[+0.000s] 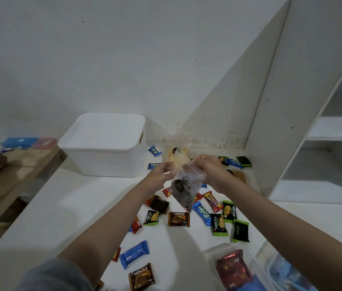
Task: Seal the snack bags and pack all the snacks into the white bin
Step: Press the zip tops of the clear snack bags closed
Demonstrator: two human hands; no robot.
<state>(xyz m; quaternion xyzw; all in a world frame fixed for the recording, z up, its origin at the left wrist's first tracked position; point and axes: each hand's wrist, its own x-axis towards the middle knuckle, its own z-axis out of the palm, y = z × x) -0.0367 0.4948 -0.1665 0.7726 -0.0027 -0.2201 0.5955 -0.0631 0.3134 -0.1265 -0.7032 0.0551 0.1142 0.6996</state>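
Standing at the white counter (65, 211), you have the white bin (105, 143), lid on, against the wall to your left. Wrapped snacks (203, 215) lie scattered below your arms. Your left hand (161, 173) and right hand (210, 169) pinch the top corners of a clear snack bag (184, 185) of dark pieces, held above the counter.

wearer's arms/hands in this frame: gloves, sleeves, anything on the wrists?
Both hands bare, no gloves: left hand, right hand. Forearms are uncovered up past the elbow. A grey-blue sleeve shows at the left upper arm, bottom-left of the view; a sliver of similar fabric sits at the bottom-right corner. No watch, rings, bands or markings visible on either wrist or hand.
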